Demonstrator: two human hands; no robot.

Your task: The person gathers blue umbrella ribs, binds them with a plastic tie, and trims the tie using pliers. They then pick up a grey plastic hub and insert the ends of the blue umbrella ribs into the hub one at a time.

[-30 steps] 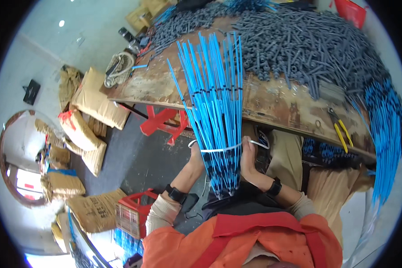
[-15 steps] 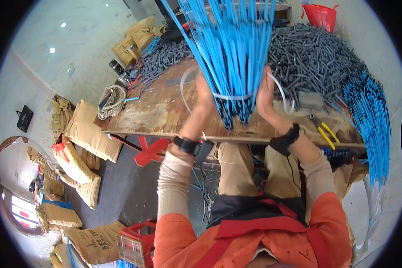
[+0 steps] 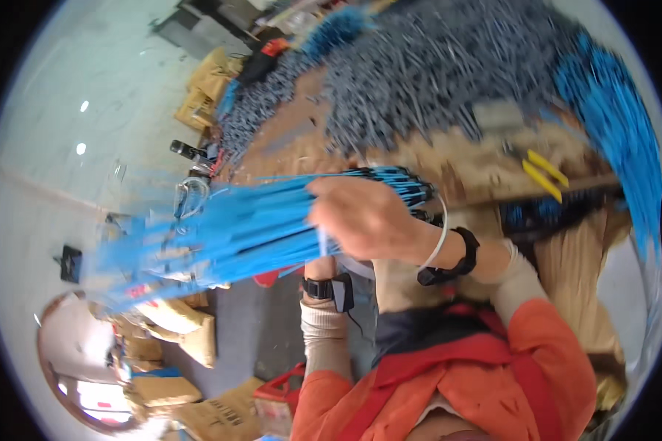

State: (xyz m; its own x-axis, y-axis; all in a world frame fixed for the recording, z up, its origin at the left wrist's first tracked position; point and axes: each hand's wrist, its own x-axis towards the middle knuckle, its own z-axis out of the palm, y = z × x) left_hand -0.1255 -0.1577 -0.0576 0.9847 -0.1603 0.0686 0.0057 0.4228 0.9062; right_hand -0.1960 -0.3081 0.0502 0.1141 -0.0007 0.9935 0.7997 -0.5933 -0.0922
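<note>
A bundle of thin blue rods with black ends point(image 3: 250, 228) lies sideways over the table's front edge, its black ends pointing right and its blue ends smeared by motion at the left. My right hand point(image 3: 364, 217) reaches across the top with its fingers closed around the bundle near the black ends. A white tie band point(image 3: 323, 241) shows beside its fingers, and a loose white loop point(image 3: 443, 228) curves by the right wrist. From below comes my left hand point(image 3: 321, 267), against the bundle's underside; only its wrist part shows, and the rods hide its fingers.
On the wooden table point(image 3: 449, 158) are a large heap of grey pieces point(image 3: 434, 66) and yellow-handled pliers point(image 3: 544, 176). More blue rods point(image 3: 625, 132) hang over the right edge. Brown sacks point(image 3: 191, 331) and a red crate point(image 3: 278, 404) stand at the lower left.
The bundle has swung from upright over the table to lying sideways toward the left. My right hand has moved left over its top, my left hand under it. The view has shifted too.
</note>
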